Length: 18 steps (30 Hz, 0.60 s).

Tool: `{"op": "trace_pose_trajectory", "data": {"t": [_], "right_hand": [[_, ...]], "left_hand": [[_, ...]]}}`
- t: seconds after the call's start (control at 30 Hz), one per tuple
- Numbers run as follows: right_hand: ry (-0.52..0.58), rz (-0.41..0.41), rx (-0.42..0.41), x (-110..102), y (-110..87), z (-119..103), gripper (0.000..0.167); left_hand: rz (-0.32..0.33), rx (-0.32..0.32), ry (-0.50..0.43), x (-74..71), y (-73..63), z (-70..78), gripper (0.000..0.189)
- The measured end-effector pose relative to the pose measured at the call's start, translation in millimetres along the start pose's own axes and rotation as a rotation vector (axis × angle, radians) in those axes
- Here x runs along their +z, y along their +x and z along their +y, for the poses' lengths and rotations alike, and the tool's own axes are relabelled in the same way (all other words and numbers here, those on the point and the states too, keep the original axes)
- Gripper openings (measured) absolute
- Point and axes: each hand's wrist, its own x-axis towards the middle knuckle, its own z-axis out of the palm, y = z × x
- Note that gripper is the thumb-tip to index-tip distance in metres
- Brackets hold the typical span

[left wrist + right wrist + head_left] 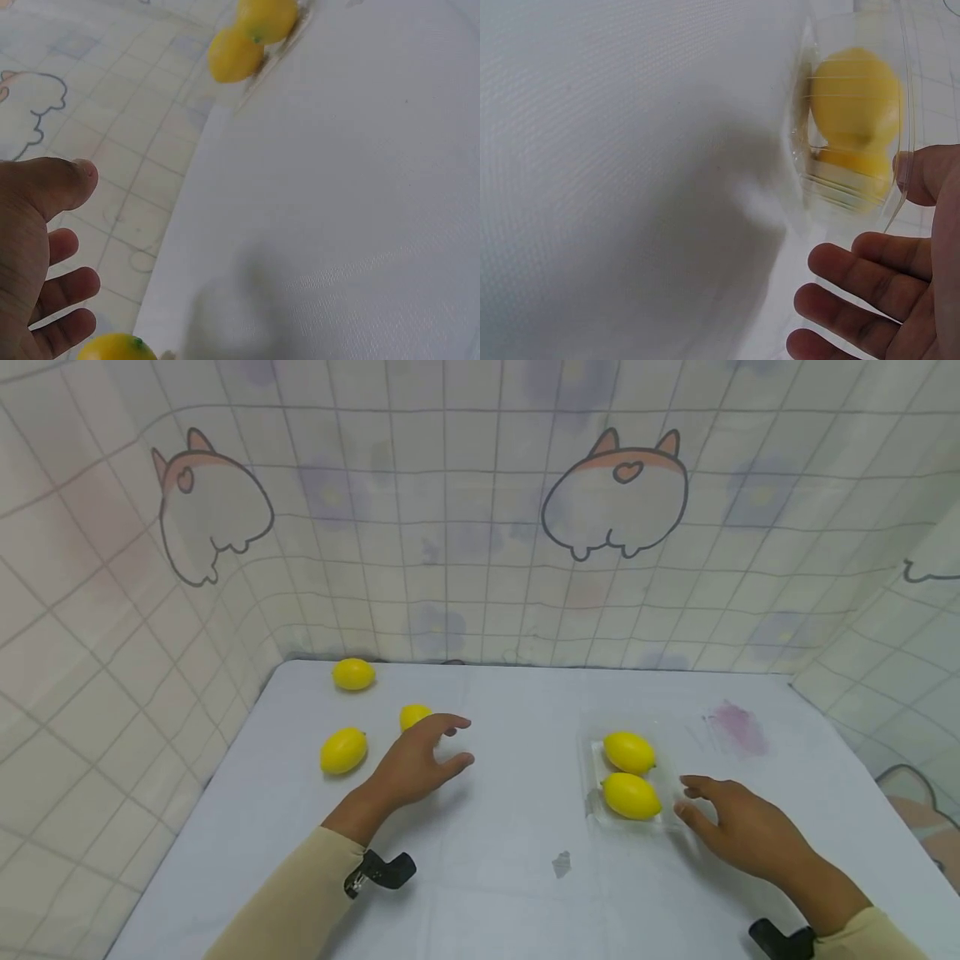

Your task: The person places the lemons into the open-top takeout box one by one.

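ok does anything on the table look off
Yes: in the head view, a blurry pinkish stain marks the white tabletop right of the clear plastic tray, and a small grey patch shows nearer the front. Both interrupt the mostly plain surface.

Lemons (343, 750) are showing yellow; tray (592, 811) is showing clear. Table (510, 777) is reading white, blotch (738, 728) pinkish-purple. Curtain (472, 585) is carrying grey grid on off-white, mauve blooms (330, 493), orange-eared dogs (615, 510). Sleeves (300, 897) are showing beige, wristbands (390, 871) black.
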Motion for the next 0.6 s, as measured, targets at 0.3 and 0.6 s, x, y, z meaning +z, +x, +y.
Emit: {"op": "trace_pose_trajectory", "data": {"t": [0.3, 0.6], "right_hand": [[-0.005, 0.004, 0.000, 0, -0.6, 0, 0.061], [-0.001, -0.009, 0.013, 0, 0.0, 0, 0.063]], "left_hand": [[0.025, -0.035, 0.000, -13.1, -8.8, -11.8, 0.053], [0.082, -0.030, 0.022, -25.3, -21.0, -24.1, 0.052]]}}
